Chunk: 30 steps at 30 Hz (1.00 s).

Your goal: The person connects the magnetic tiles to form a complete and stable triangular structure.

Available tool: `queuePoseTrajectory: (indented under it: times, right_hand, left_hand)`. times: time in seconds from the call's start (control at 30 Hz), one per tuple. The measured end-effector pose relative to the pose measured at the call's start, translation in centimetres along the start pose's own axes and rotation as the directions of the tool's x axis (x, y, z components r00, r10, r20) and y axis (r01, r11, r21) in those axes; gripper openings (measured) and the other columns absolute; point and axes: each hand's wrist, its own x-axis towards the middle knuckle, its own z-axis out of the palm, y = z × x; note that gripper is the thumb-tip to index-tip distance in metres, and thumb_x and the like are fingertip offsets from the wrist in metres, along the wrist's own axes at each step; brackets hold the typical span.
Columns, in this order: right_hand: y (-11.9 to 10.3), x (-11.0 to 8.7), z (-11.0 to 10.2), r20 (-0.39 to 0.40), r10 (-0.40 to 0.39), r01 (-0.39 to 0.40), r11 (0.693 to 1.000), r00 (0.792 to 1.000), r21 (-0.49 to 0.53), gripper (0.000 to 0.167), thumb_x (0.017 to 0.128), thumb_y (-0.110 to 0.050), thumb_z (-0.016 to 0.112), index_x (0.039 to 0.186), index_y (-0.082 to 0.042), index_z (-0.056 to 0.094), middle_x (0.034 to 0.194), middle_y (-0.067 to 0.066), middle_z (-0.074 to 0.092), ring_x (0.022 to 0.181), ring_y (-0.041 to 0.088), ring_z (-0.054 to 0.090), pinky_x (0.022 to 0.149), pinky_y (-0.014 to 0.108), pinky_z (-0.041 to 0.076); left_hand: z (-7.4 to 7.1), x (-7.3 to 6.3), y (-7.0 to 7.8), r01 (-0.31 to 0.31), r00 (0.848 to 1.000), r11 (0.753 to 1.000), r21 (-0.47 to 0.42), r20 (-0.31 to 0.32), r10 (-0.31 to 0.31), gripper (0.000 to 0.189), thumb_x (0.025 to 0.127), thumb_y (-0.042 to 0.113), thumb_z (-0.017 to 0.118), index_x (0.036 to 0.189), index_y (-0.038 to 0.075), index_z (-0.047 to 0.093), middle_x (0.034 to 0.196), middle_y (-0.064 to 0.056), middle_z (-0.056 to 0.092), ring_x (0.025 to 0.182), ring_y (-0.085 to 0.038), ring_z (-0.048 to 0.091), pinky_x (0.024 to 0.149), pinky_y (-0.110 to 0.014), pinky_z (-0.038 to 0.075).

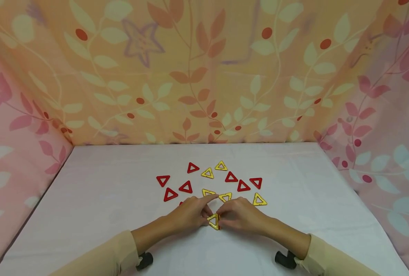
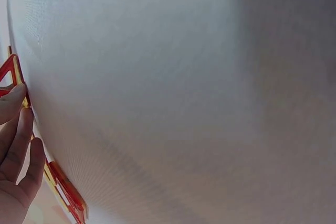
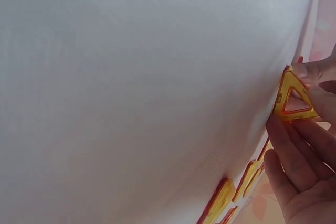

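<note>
Both hands meet close over the white cloth near the front. Between their fingertips is a yellow triangular tile (image 1: 213,224), with a red edge showing beside it. My left hand (image 1: 189,213) pinches this piece from the left, its index finger stretched out toward the right. In the left wrist view the thumb and fingers grip a red triangular tile (image 2: 7,67) with a yellow edge against it. From the other side my right hand (image 1: 244,215) holds the yellow tile by thumb and fingers. The fingers hide part of how the tiles join.
Beyond the hands, several red triangular tiles (image 1: 170,194) and yellow ones (image 1: 259,199) lie scattered flat on the white tablecloth (image 1: 97,191). Two yellow tiles lie just past the fingertips. A floral curtain (image 1: 197,96) rises at the back and along both sides.
</note>
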Motion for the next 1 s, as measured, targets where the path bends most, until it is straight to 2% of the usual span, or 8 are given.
queuePoseTrajectory:
  times: [0.27,0.47,0.63,0.77,0.87,1.0]
  right_hand:
    - [0.0,-0.2,0.1,-0.002,-0.009,0.009,1.000,1.000,0.006,0.021,0.086,-0.017,0.079,0.106,-0.011,0.077,0.096,-0.010,0.073,0.087,-0.001,0.064,0.082,0.024,0.054]
    - [0.2,-0.2,0.1,-0.004,-0.022,0.022,1.000,1.000,-0.005,0.022,0.087,-0.017,0.078,0.108,-0.011,0.077,0.098,-0.010,0.073,0.091,0.000,0.065,0.085,0.025,0.054]
    - [0.2,-0.2,-0.1,0.006,-0.008,0.008,1.000,1.000,-0.004,0.023,0.088,-0.019,0.077,0.109,-0.011,0.077,0.100,-0.009,0.074,0.095,0.002,0.066,0.088,0.027,0.054]
    - [0.2,-0.3,-0.1,0.021,0.010,-0.010,1.000,1.000,0.001,0.025,0.088,-0.021,0.077,0.111,-0.012,0.076,0.102,-0.010,0.073,0.097,0.003,0.066,0.089,0.028,0.053]
    - [0.2,-0.3,-0.1,0.020,0.013,-0.013,1.000,1.000,-0.002,0.025,0.088,-0.021,0.077,0.111,-0.012,0.076,0.102,-0.010,0.073,0.097,0.003,0.066,0.089,0.028,0.053]
    - [0.3,-0.3,-0.1,0.020,0.011,-0.011,1.000,1.000,0.001,0.025,0.088,-0.021,0.077,0.112,-0.012,0.076,0.103,-0.010,0.073,0.098,0.003,0.066,0.089,0.028,0.053]
  left_hand:
    - [-0.2,-0.3,-0.2,-0.016,1.000,1.000,-0.006,0.015,0.016,0.071,0.084,0.001,0.077,0.147,0.013,0.046,0.098,0.010,0.074,0.091,0.000,0.067,0.086,-0.023,0.053]
    - [-1.3,-1.0,-0.4,0.002,1.000,1.000,-0.011,0.017,-0.002,0.071,0.087,0.002,0.074,0.149,0.019,0.045,0.105,0.007,0.073,0.099,-0.003,0.066,0.089,-0.025,0.053]
    - [-3.0,-1.7,-0.9,0.041,0.999,0.999,0.005,-0.025,-0.040,0.068,0.089,0.003,0.072,0.149,0.021,0.046,0.112,0.001,0.073,0.101,-0.011,0.068,0.087,-0.030,0.055]
    - [-4.3,-2.2,-1.8,0.038,0.996,0.999,0.036,-0.080,-0.035,0.061,0.090,0.000,0.067,0.147,0.015,0.049,0.112,-0.002,0.073,0.102,-0.016,0.068,0.076,-0.029,0.056]
    - [-4.9,-2.6,-2.5,0.032,0.995,0.998,0.050,-0.100,-0.026,0.058,0.089,-0.007,0.061,0.144,0.012,0.052,0.111,-0.003,0.073,0.105,-0.017,0.067,0.078,-0.030,0.056]
    - [-5.2,-3.0,-3.3,0.021,0.996,0.997,0.071,-0.091,-0.015,0.057,0.087,-0.013,0.056,0.139,0.009,0.057,0.112,-0.003,0.073,0.109,-0.017,0.067,0.088,-0.036,0.055]
